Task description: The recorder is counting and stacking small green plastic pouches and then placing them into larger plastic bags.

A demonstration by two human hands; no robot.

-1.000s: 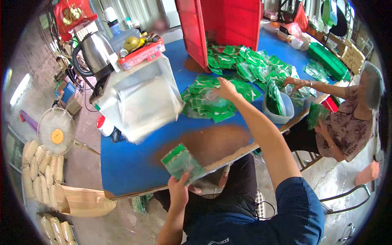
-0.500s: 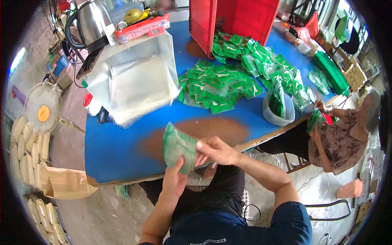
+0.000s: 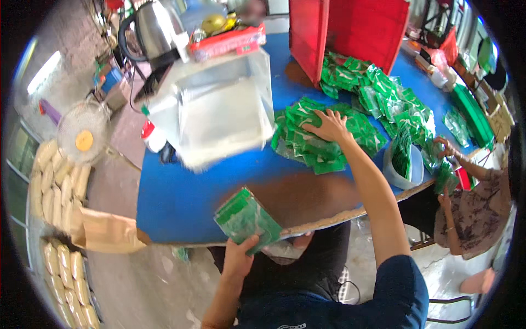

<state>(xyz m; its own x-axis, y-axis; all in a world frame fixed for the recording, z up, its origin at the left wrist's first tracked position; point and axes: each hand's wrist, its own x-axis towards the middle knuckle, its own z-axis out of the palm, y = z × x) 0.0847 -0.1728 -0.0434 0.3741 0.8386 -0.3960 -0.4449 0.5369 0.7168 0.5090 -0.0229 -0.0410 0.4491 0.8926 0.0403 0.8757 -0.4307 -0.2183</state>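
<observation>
Left hand (image 3: 239, 257) grips a stack of green packets (image 3: 246, 218) at the near edge of the blue table (image 3: 181, 192). Right hand (image 3: 329, 125), fingers spread, rests flat on a green packet pile (image 3: 312, 145) farther right, beside a clear plastic box (image 3: 219, 107)

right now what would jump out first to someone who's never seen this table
The heap of green packets spread over the blue table, with the right hand pressed flat on it. Near the front edge, the left hand grips a stack of green packets. A red crate stands at the far side.
</observation>
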